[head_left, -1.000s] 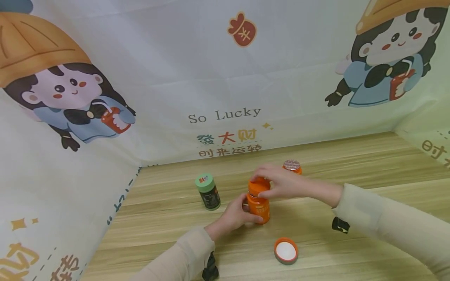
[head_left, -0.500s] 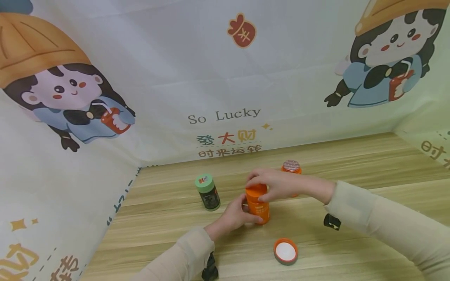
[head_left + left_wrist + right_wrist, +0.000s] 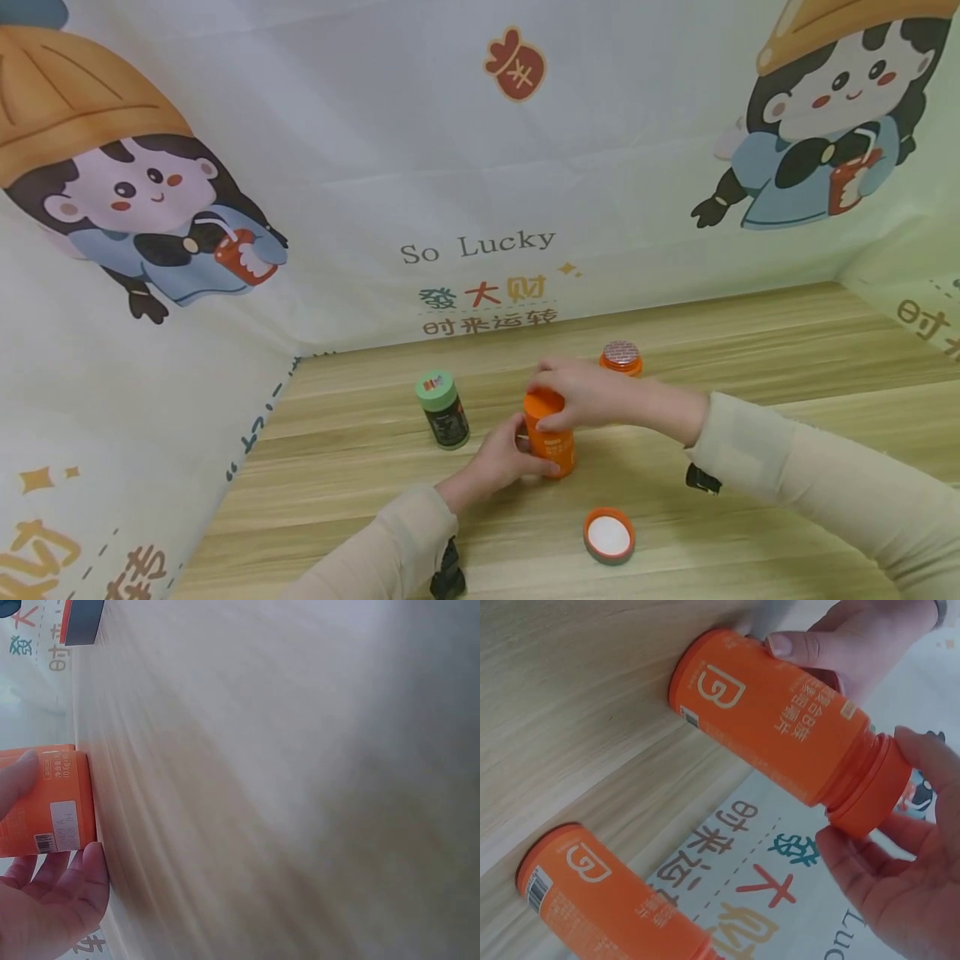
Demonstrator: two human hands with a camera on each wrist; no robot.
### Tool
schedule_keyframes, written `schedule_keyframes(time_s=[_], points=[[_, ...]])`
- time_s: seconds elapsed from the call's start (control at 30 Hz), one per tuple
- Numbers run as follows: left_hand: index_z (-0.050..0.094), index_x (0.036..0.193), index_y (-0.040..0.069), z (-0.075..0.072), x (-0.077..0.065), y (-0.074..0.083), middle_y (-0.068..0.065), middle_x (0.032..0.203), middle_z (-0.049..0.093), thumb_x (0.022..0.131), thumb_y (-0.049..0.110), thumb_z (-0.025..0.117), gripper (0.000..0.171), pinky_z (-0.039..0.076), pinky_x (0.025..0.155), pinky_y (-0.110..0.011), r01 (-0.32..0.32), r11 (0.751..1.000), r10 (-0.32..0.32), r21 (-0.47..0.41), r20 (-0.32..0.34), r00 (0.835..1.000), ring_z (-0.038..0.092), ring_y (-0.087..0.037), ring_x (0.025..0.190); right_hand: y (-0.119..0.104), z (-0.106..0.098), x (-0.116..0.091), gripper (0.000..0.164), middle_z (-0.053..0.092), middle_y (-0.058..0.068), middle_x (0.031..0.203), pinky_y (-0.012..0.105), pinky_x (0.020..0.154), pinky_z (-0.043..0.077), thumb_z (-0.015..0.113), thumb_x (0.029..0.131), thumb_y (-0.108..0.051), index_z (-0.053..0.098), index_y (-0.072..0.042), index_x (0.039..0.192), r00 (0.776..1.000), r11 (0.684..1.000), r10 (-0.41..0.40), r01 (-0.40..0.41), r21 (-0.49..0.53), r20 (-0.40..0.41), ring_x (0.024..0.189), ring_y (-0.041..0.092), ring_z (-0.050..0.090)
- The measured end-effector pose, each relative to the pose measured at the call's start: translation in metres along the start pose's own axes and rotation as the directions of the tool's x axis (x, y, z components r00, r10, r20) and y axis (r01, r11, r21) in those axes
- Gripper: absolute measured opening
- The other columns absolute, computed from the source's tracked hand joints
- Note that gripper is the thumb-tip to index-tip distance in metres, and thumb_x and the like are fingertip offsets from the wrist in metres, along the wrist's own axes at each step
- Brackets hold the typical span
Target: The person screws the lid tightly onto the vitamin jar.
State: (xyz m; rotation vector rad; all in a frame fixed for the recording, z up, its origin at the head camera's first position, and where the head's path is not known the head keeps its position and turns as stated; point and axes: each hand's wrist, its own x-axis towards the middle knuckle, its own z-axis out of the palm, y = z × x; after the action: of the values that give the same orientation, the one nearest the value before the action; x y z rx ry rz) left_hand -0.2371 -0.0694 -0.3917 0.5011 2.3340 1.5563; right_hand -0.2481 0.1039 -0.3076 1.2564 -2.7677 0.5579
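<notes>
An orange bottle (image 3: 557, 454) with white print stands upright on the table. My left hand (image 3: 491, 465) grips its lower body, thumb on the near side, and in the left wrist view the fingers (image 3: 94, 866) curl near its base. At the top, my right hand (image 3: 588, 390) holds the orange cap (image 3: 874, 787) between thumb and fingers. The cap sits over the bottle's neck, with a narrow ridged band of neck showing below it in the right wrist view. Part of the bottle's far side is hidden by the left hand.
A second orange bottle (image 3: 621, 357), uncapped with a printed seal on top, stands behind the right forearm. To the left is a dark bottle with a green lid (image 3: 437, 390). An upturned grey cap with orange rim and white liner (image 3: 609, 536) lies in front.
The orange cap has come down onto the bottle's neck with my right hand, closing the gap seen earlier. The right forearm has shifted slightly left; my left hand has stayed on the bottle.
</notes>
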Motion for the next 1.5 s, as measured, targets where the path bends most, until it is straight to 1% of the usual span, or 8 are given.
schedule_keyframes(time_s=[0.37,0.7,0.8,0.9,0.97,1.07,1.23,1.5], points=[[0.048,0.121,0.001,0.001,0.0,0.0,-0.012,0.116,0.058,0.072,0.002,0.076,0.056,0.049,0.085,-0.034,-0.001,1.0,0.001,-0.006,0.003,1.0,0.061,-0.024,0.097,-0.011,0.009,0.004,0.043,0.045,0.001,0.078,0.02,0.053,0.035,0.07,0.075,-0.041,0.061,-0.002,0.093,0.978,0.972,0.195,-0.202,-0.118,-0.069,0.064,0.013,0.043],[0.051,0.117,-0.001,0.001,-0.001,0.0,-0.012,0.111,0.058,0.071,0.001,0.076,0.052,0.052,0.076,-0.031,-0.001,1.0,0.001,0.0,-0.008,1.0,0.062,-0.023,0.091,-0.015,0.016,0.006,0.05,0.041,0.001,0.069,0.022,0.046,0.03,0.065,0.075,-0.053,0.05,-0.006,0.077,0.953,0.945,0.254,-0.281,-0.166,-0.164,0.058,0.015,0.041],[0.051,0.119,0.001,0.0,-0.001,0.0,-0.013,0.113,0.059,0.071,0.0,0.076,0.054,0.051,0.077,-0.03,-0.023,1.0,0.023,0.004,0.001,1.0,0.062,-0.024,0.092,-0.013,0.013,0.005,0.061,0.053,0.008,0.084,0.027,0.057,0.043,0.065,0.074,-0.056,0.055,0.001,0.093,0.954,0.95,0.281,-0.292,-0.112,-0.109,0.072,0.021,0.052],[0.05,0.123,0.002,0.0,0.0,0.0,-0.013,0.116,0.058,0.072,0.001,0.076,0.057,0.051,0.081,-0.032,-0.023,1.0,0.023,-0.002,0.008,1.0,0.061,-0.025,0.095,-0.009,0.004,0.002,0.078,0.052,0.02,0.118,0.039,0.086,0.047,0.066,0.076,-0.054,0.047,0.006,0.122,0.956,0.955,0.294,-0.295,0.018,0.007,0.105,0.032,0.052],[0.048,0.124,0.002,0.0,0.0,0.0,-0.013,0.117,0.057,0.072,0.002,0.076,0.059,0.05,0.084,-0.035,-0.012,1.0,0.012,0.001,0.004,1.0,0.061,-0.025,0.097,-0.006,-0.003,0.0,0.081,0.039,0.024,0.136,0.048,0.101,0.035,0.066,0.08,-0.044,0.035,0.006,0.135,0.965,0.962,0.248,-0.255,0.097,0.081,0.124,0.037,0.039],[0.048,0.123,0.001,0.0,0.002,-0.002,-0.012,0.115,0.057,0.072,0.004,0.076,0.058,0.049,0.085,-0.035,-0.013,1.0,0.013,0.028,-0.002,1.0,0.06,-0.024,0.096,-0.001,-0.013,-0.003,0.067,0.031,0.021,0.144,0.049,0.105,0.029,0.066,0.084,-0.02,0.033,0.004,0.138,0.98,0.98,0.104,-0.13,0.15,0.171,0.132,0.037,0.029],[0.048,0.121,0.0,-0.001,0.003,-0.004,-0.011,0.113,0.057,0.072,0.006,0.077,0.058,0.049,0.084,-0.035,-0.014,0.999,0.014,0.05,-0.001,1.0,0.06,-0.022,0.093,0.003,-0.02,-0.003,0.053,0.03,0.017,0.146,0.047,0.105,0.029,0.057,0.085,0.005,0.04,0.002,0.135,0.96,0.986,-0.082,0.039,0.161,0.269,0.133,0.035,0.028],[0.048,0.121,-0.001,0.0,0.003,-0.002,-0.012,0.113,0.058,0.072,0.007,0.077,0.057,0.05,0.083,-0.034,-0.017,0.999,0.016,0.052,0.009,1.0,0.06,-0.022,0.092,0.004,-0.026,-0.004,0.044,0.04,0.019,0.139,0.046,0.104,0.032,0.052,0.087,0.006,0.048,0.0,0.13,0.936,0.994,-0.099,0.073,0.087,0.338,0.127,0.035,0.038]])
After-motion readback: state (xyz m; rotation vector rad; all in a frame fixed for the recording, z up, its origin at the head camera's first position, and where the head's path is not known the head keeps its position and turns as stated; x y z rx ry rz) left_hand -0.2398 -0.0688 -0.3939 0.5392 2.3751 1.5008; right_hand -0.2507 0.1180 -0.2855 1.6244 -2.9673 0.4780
